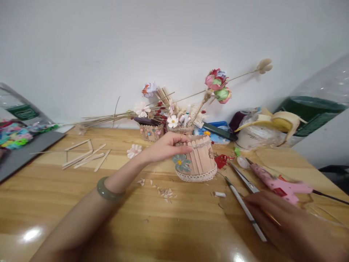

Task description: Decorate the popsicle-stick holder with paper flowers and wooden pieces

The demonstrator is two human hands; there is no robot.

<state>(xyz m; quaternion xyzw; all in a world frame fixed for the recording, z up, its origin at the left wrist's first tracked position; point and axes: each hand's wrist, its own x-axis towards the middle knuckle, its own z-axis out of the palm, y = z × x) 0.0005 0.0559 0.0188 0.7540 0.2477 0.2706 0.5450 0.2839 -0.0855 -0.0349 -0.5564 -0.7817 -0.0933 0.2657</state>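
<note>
My left hand (pixel 170 145), with a green bangle on the wrist, grips the rim of a small pot made of wooden craft sticks (pixel 200 158). The pot tilts slightly, with white lace around its base and a blue-green flower on its side. My right hand (pixel 275 218) is blurred and lies over the handle end of the scissors (pixel 245 178); whether its fingers hold them I cannot tell. Just left of that hand lies a white pen-like tool (pixel 245 209). A pink glue gun (pixel 280 183) rests beyond the hand.
Loose craft sticks (pixel 84 156) and a white flower (pixel 134 151) lie at the left. Wood chips (pixel 167 193) and a short white piece (pixel 219 194) are in front of the pot. Behind stand a decorated pot (pixel 151 133) and paper flowers (pixel 216 80). A banana peel (pixel 283 122) lies right.
</note>
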